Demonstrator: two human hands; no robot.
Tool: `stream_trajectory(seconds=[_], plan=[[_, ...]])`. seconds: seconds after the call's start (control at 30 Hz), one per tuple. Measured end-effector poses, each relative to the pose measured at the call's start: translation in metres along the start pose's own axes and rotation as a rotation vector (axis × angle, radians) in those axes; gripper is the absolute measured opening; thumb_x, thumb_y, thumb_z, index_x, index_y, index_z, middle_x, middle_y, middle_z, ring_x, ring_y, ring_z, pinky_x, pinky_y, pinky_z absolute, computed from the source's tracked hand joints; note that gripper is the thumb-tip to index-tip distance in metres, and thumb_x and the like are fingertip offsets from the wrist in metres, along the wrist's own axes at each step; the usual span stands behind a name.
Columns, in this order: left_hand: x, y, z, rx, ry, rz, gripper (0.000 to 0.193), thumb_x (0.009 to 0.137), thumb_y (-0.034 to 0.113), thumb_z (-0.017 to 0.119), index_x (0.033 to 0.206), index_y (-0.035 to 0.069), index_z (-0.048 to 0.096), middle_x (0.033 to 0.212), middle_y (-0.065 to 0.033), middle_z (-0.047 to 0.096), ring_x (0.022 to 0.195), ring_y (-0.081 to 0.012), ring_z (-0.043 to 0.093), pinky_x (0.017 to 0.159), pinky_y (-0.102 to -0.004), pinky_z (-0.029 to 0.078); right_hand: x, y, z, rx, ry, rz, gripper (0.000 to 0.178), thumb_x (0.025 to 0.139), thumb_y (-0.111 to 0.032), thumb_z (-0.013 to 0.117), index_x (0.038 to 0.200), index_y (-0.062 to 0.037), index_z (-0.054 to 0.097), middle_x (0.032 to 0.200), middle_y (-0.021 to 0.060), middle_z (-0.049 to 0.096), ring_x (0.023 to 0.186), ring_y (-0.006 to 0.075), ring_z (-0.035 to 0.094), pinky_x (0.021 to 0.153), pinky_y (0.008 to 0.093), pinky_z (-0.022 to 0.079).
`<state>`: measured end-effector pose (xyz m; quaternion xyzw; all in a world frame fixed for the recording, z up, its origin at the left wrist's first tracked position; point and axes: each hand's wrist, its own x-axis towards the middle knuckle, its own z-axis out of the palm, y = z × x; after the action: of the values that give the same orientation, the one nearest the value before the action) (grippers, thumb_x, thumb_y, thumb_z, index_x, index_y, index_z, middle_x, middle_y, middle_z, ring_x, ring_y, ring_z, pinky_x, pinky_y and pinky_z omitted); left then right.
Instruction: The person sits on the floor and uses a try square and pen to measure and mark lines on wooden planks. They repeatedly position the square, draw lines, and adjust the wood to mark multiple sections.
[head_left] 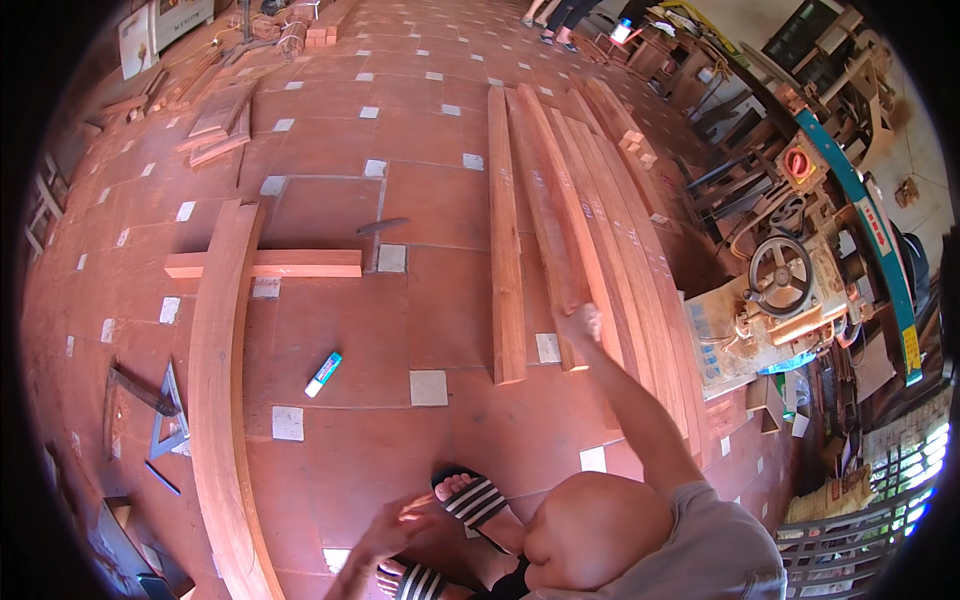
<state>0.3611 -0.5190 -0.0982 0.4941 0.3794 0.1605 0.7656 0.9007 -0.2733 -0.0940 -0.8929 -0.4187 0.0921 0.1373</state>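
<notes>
The right hand (578, 323) curls round a reddish plank (548, 240) among parallel boards (632, 275), apparently to steady it, while the left hand (396, 528) hangs empty, fingers loosely spread

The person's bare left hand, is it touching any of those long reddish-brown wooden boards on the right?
No, the bare left hand is down by the black-and-white striped sandals, apart from the long reddish-brown wooden boards.

My right hand (580, 323) is on one of the long wooden boards (608, 235); I cannot tell exactly which one. They are reddish brown and narrow, several with pale marks. They lie lengthwise, side by side, on the tiled floor (445, 310) before me, the leftmost slightly apart.
</notes>
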Motion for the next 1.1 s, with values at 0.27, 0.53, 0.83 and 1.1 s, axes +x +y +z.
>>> stream_trajectory(seconds=[0.27,0.53,0.83,1.1], plan=[[0.002,0.138,-0.084,0.648,-0.002,-0.211,0.067,0.095,0.041,0.078,0.144,-0.001,0.061,0.142,-0.0219,0.067,0.125,-0.0314,0.069,0.101,-0.0423,0.058,-0.082,-0.091,0.072,-0.060,-0.251,0.194,0.097,0.077,-0.050,0.087,0.144,0.0039,0.043,0.145,0.0208,0.057,0.136,0.0354,0.058,0.110,0.0471,0.052],[0.216,0.147,-0.072,0.711,0.041,-0.050,0.074,0.095,0.053,0.074,0.145,0.001,0.061,0.139,-0.0205,0.069,0.121,-0.0307,0.070,0.098,-0.0426,0.059,-0.158,-0.036,0.015,0.065,-0.171,0.107,0.084,0.083,-0.040,0.079,0.141,0.0061,0.039,0.124,0.0339,0.064,0.116,0.0481,0.066,0.097,0.0573,0.055],[0.384,0.193,0.068,0.066,0.180,-0.094,0.100,0.092,0.070,0.066,0.170,0.030,0.019,0.161,-0.0177,0.043,0.125,-0.0351,0.064,0.088,-0.0513,0.063,-0.309,0.029,-0.095,0.014,-0.214,0.148,0.072,0.079,-0.038,0.080,0.133,-0.0004,0.049,0.098,0.0327,0.073,0.093,0.0523,0.073,0.085,0.0586,0.059],[0.456,0.172,0.099,-0.052,0.048,-0.014,0.100,0.097,0.071,0.061,0.169,0.012,0.025,0.174,-0.0142,0.028,0.159,-0.0265,0.024,0.130,-0.0465,0.019,-0.343,0.011,-0.121,0.066,-0.165,0.210,0.078,0.079,-0.043,0.085,0.134,0.0024,0.054,0.098,0.0278,0.075,0.091,0.0473,0.074,0.082,0.0540,0.060]])
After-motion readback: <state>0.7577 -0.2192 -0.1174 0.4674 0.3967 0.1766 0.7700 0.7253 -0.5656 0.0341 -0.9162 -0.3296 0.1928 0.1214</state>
